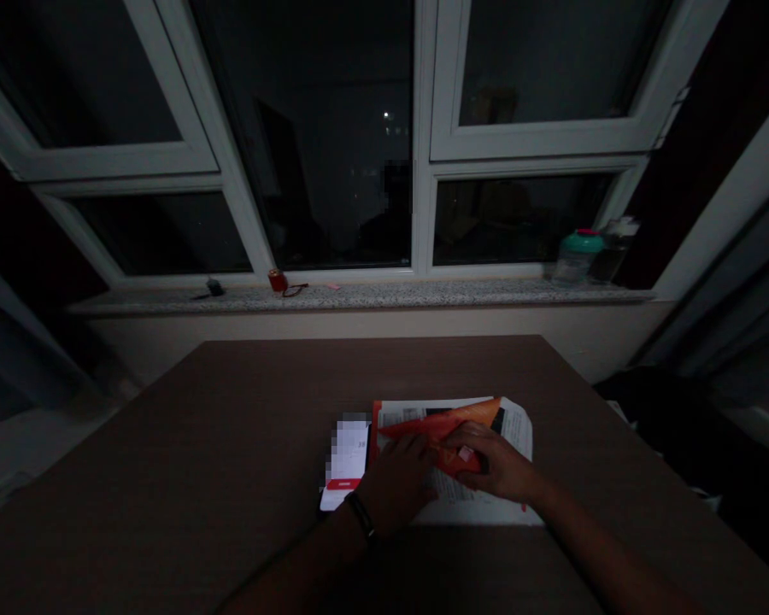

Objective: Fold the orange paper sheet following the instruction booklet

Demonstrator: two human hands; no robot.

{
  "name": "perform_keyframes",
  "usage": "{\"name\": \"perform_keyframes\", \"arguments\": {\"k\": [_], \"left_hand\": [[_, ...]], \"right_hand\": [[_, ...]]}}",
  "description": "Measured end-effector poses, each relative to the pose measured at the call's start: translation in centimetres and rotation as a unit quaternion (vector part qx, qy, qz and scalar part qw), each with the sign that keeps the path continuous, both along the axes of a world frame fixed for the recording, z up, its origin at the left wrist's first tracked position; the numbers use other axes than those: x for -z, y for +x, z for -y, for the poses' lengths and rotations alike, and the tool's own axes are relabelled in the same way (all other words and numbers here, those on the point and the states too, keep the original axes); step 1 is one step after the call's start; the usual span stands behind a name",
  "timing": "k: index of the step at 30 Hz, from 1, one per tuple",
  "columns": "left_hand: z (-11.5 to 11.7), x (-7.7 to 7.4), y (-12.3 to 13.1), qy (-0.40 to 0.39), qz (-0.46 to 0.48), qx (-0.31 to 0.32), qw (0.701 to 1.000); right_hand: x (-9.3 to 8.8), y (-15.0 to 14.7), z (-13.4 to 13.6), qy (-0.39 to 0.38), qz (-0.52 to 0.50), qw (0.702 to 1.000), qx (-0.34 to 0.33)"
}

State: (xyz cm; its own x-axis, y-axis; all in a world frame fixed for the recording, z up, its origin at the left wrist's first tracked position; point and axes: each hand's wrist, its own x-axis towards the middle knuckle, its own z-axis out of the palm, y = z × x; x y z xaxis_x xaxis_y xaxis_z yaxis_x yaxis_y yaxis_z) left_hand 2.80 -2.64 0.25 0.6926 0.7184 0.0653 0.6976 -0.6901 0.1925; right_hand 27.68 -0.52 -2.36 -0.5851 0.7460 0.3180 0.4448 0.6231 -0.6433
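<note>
A red-orange sheet of paper [439, 424], folded or rolled into a pointed shape, lies over a white printed page [518, 427] on the table. My right hand [495, 461] is closed around the right part of the red-orange paper, with a small pale patch showing between the fingers. My left hand [401, 478], with a dark band at the wrist, rests on the left part of this paper. Its fingers reach forward and its thumb stands apart from them. Beside the left hand lies a lit phone [347, 457]. Dim light hides the fingertips in part.
The brown table [231, 436] reaches toward a granite windowsill [384, 295]. On the sill stand a green-lidded clear jar [575, 256], a small red object [278, 280] and a small dark bottle [214, 287]. Dark fabric [654, 418] lies beyond the table's right edge.
</note>
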Motion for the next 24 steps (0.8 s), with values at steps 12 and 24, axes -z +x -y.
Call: {"name": "perform_keyframes", "arguments": {"k": [12,24], "left_hand": [[0.02,-0.54,0.01,-0.016,-0.003,-0.001,1.000],[0.56,-0.67,0.07,-0.008,-0.035,-0.181,0.983]], "right_hand": [[-0.09,0.03,0.05,0.004,-0.008,1.000,-0.004],[0.29,0.18,-0.12,0.010,-0.010,1.000,-0.005]]}}
